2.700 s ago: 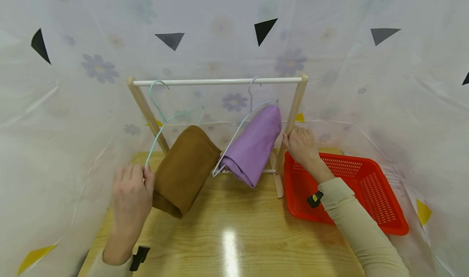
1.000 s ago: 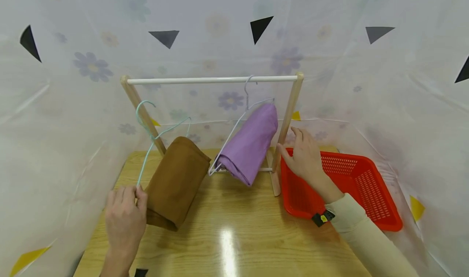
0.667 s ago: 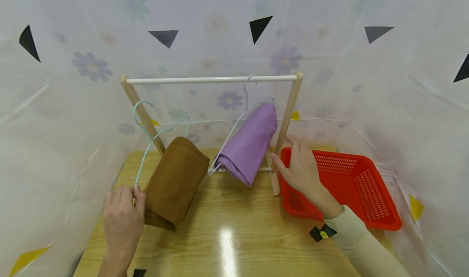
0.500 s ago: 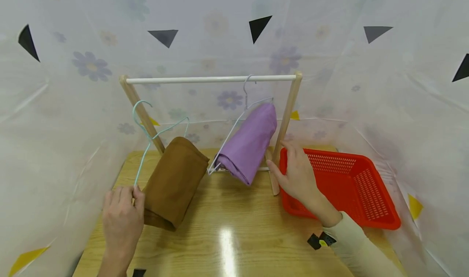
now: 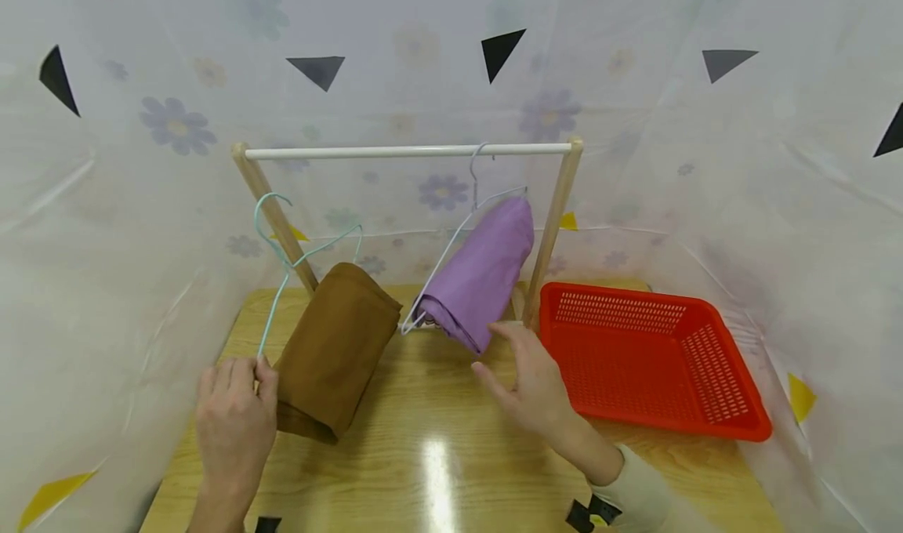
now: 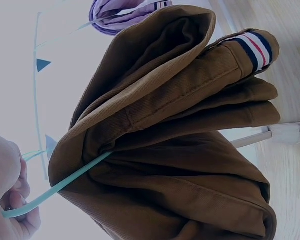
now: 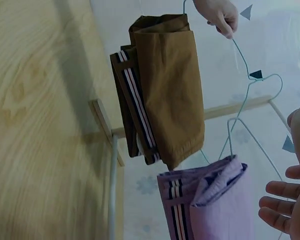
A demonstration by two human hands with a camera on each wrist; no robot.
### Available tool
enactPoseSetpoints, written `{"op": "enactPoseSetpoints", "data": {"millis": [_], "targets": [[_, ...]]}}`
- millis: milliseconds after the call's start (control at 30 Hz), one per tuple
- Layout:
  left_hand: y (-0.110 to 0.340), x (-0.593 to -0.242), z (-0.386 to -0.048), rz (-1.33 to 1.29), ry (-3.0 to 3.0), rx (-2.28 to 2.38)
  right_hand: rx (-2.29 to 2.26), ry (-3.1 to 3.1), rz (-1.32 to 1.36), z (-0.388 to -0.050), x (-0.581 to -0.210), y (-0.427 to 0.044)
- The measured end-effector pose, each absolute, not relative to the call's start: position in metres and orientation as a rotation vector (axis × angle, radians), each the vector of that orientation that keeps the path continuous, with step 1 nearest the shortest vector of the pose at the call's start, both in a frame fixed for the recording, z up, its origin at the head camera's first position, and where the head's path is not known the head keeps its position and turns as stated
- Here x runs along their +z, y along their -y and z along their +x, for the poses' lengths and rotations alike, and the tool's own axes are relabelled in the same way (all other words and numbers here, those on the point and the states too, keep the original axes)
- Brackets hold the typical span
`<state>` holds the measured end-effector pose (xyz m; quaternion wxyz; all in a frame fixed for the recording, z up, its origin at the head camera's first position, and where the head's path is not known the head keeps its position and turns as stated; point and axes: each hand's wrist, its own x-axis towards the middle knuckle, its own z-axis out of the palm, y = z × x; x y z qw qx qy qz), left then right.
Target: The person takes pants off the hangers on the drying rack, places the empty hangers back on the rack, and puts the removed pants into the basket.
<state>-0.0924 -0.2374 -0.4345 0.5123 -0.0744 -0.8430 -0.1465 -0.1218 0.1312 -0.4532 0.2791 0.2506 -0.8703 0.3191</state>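
In the head view, my left hand (image 5: 236, 423) pinches the lower corner of a mint-green clothes hanger (image 5: 273, 317). Folded brown trousers (image 5: 339, 353) hang over it; a striped band shows on the trousers (image 6: 180, 165) in the left wrist view. This hanger's hook is free of the rack's white rail (image 5: 367, 154), lower and in front of it. Folded purple trousers (image 5: 480, 274) hang on a lavender hanger (image 5: 443, 260), hooked on the rail near its right end. My right hand (image 5: 532, 380) holds nothing, fingers spread, above the table beside the purple trousers.
A red perforated basket (image 5: 649, 419) sits on the wooden table (image 5: 395, 470), right of the rack. The rack's wooden right post (image 5: 557, 212) stands between the purple trousers and the basket. A flowered sheet (image 5: 416, 86) surrounds the table.
The mint-green hanger has come off the rail, drawn down and toward me by my left hand. My right hand has let go of the rack post and moved left past the basket.
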Motion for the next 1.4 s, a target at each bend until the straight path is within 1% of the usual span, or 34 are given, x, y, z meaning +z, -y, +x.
{"op": "enactPoseSetpoints", "data": {"millis": [267, 567, 833, 1100, 1400], "targets": [[0.237, -0.435, -0.093, -0.178, 2.022, -0.364, 0.857, 2.388, 0.809, -0.113, -0.471, -0.101], [0.237, -0.435, -0.091, -0.179, 2.029, -0.366, 0.928, 2.627, 0.884, -0.116, -0.494, -0.074], [0.235, -0.434, -0.089, -0.159, 2.057, -0.376, 1.166, 2.729, 0.853, -0.133, -0.516, -0.053], [0.235, -0.436, -0.088, -0.157, 2.069, -0.376, 1.381, 2.781, 0.756, -0.151, -0.531, -0.033], [0.234, -0.435, -0.09, -0.153, 2.052, -0.371, 1.833, 2.634, 0.553, -0.168, -0.549, -0.009]]}}
